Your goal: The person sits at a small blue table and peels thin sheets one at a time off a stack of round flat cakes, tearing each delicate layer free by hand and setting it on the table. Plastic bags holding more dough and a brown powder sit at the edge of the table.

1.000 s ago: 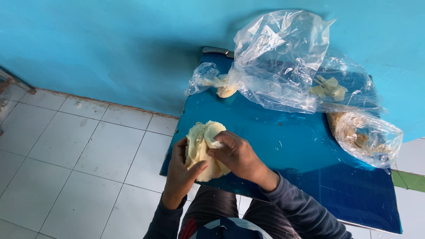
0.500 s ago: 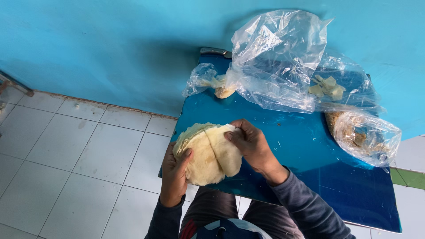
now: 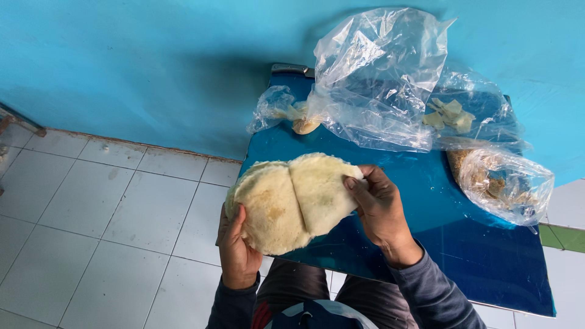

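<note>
- Fingers of both hands are closed on one pale, round, flat dough sheet; neither hand is free or spread open.
- Left hand: cups the sheet from below at its lower left edge, thumb lying up against the near face, remaining fingers hidden behind the dough.
- Right hand: pinches the upper right edge, thumb tip on the near face, other fingers curled behind. How many fingers bear on the back cannot be told.
- Sheet position: held in the air between the hands, over the front left corner of the blue table, partly overhanging the white tiled floor. It does not appear to rest on the table.
- Sheet form: two overlapping lobes with a crease running roughly top to bottom, slightly tilted. Left lobe is yellower; right lobe is paler with a faint greenish patch.
- Long axis: runs from lower left to upper right, hand to hand. Each hand sits at one end, so neither is nearer the middle.
- Outward, on the table: large crumpled clear plastic bag behind the sheet, well apart from it.
- Small clear bag with a pale lump, at the back left edge.
- Clear bag of brownish crumbs, to the right.
- Pale flat pieces under plastic, far right rear.
- Blue wall behind everything.
</note>
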`<state>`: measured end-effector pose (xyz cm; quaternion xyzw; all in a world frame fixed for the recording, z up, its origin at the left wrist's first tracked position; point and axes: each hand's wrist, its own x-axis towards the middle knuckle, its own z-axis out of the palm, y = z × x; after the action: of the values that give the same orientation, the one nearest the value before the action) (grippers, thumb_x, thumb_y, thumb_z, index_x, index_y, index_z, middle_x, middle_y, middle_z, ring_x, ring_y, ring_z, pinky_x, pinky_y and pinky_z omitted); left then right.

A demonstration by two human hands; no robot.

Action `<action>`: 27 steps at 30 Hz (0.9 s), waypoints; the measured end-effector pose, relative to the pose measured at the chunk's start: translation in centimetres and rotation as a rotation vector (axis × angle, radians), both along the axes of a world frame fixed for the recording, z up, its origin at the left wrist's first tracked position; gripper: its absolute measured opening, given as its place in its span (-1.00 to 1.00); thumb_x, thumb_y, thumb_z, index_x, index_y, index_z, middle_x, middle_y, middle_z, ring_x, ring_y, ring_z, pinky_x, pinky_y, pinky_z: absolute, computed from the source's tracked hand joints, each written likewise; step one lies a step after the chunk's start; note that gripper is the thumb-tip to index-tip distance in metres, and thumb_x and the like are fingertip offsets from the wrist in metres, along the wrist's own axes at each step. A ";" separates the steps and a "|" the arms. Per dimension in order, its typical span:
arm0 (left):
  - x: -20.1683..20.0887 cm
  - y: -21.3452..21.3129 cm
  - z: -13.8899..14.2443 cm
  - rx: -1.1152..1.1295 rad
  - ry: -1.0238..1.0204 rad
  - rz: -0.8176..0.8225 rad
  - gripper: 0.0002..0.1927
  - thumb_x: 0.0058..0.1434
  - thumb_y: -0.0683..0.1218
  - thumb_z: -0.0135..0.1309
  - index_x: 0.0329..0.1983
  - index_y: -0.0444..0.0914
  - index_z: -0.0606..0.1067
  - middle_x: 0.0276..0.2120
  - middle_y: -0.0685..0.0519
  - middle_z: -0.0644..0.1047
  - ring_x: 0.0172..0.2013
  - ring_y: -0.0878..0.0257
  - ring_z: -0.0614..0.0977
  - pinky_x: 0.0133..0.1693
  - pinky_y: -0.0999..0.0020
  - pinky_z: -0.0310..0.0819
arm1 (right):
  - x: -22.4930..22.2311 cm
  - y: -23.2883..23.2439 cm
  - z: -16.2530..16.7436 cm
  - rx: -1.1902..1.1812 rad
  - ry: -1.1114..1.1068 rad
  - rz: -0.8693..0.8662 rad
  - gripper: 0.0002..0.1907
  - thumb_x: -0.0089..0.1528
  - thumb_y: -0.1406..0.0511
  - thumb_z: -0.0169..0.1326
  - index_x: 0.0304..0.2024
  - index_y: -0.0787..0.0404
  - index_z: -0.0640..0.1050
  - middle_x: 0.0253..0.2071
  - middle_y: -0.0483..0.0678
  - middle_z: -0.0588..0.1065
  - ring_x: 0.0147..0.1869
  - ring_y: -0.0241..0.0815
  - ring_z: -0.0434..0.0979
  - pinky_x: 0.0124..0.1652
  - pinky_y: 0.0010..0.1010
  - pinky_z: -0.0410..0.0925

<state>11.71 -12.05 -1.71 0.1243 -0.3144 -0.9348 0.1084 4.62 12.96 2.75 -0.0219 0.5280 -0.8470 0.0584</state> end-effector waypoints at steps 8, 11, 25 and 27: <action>0.3 -0.3 -1.6 0.101 -0.027 0.055 -0.40 0.35 0.06 -0.01 0.41 -0.20 0.19 0.21 -0.10 0.46 0.14 0.04 0.60 -0.01 0.03 0.64 | 1.5 2.5 -0.6 -0.024 0.007 -0.135 -0.84 0.34 0.44 0.05 -0.02 0.29 0.46 -0.13 0.01 0.55 -0.12 -0.22 0.62 -0.17 -0.33 0.55; 0.2 -0.6 -2.2 0.119 -0.083 0.046 -0.38 0.36 0.08 -0.04 0.42 -0.20 0.15 0.22 -0.12 0.44 0.15 0.01 0.58 -0.01 -0.02 0.63 | 2.0 3.5 -0.7 -0.016 0.045 -0.166 -0.85 0.36 0.45 0.05 -0.01 0.29 0.47 -0.11 0.01 0.54 -0.10 -0.25 0.60 -0.13 -0.36 0.53; 3.9 -1.8 -0.5 -1.583 0.218 0.393 -0.70 0.58 -0.07 -0.20 0.34 -0.11 0.26 0.51 -0.37 -0.01 0.54 -0.20 0.04 0.45 -0.06 0.12 | 2.9 2.6 7.9 0.795 0.244 0.149 -0.86 0.33 0.45 0.20 -0.05 0.32 0.62 -0.26 -0.04 0.51 -0.30 -0.28 0.32 -0.36 -0.38 0.23; 4.3 -0.7 0.1 -1.358 0.174 0.444 -0.46 0.56 0.03 -0.13 0.48 -0.28 0.11 0.55 -0.35 -0.05 0.57 -0.16 -0.06 0.51 -0.08 -0.07 | 3.0 2.5 10.1 0.852 0.495 0.271 -0.85 0.28 0.44 0.18 -0.08 0.28 0.61 -0.20 -0.08 0.57 -0.20 -0.29 0.53 -0.32 -0.42 0.39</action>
<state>16.01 -12.72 -1.58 0.0156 -0.7839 -0.4953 0.3740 7.63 15.48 12.89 -0.2645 0.8168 -0.5108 0.0445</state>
